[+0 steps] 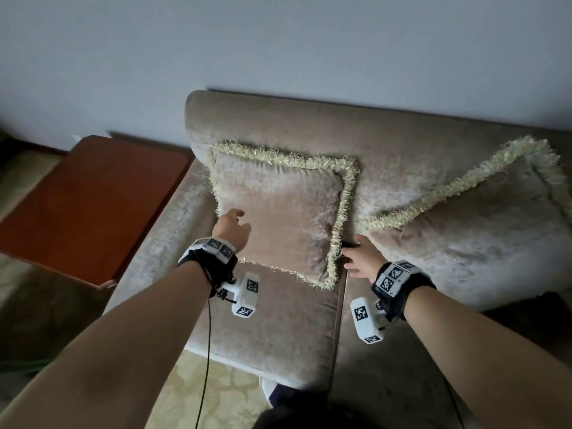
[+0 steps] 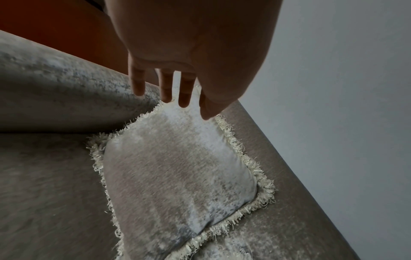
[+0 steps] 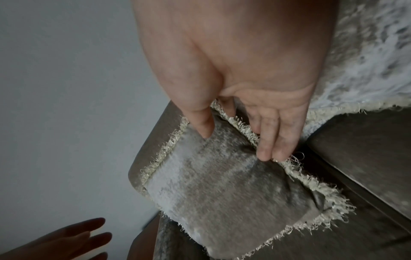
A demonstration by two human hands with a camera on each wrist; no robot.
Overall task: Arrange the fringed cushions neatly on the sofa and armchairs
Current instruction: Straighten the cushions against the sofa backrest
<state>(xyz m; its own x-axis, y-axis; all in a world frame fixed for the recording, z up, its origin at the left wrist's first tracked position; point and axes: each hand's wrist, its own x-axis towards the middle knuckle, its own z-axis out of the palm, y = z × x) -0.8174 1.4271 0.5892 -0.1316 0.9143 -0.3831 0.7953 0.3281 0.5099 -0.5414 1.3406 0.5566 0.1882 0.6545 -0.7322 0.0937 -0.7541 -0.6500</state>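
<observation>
A beige fringed cushion [image 1: 278, 212] stands upright against the backrest at the left end of the beige sofa [image 1: 278, 320]. My left hand [image 1: 232, 226] is at its left edge with straight fingers [image 2: 166, 91] spread over the upper corner of the cushion [image 2: 177, 176]; I cannot tell whether they touch it. My right hand [image 1: 360, 257] is at the cushion's lower right edge. There its thumb rests on the cushion's face [image 3: 222, 193] and its straight fingers [image 3: 269, 140] lie on the fringe. A second fringed cushion [image 1: 479, 224] leans tilted to the right.
A red-brown wooden side table [image 1: 93, 205] stands left of the sofa's armrest [image 1: 167, 230]. A pale wall [image 1: 278, 41] is behind the backrest. Patterned carpet [image 1: 216, 394] and my shoe [image 1: 266, 389] are below the seat's front edge.
</observation>
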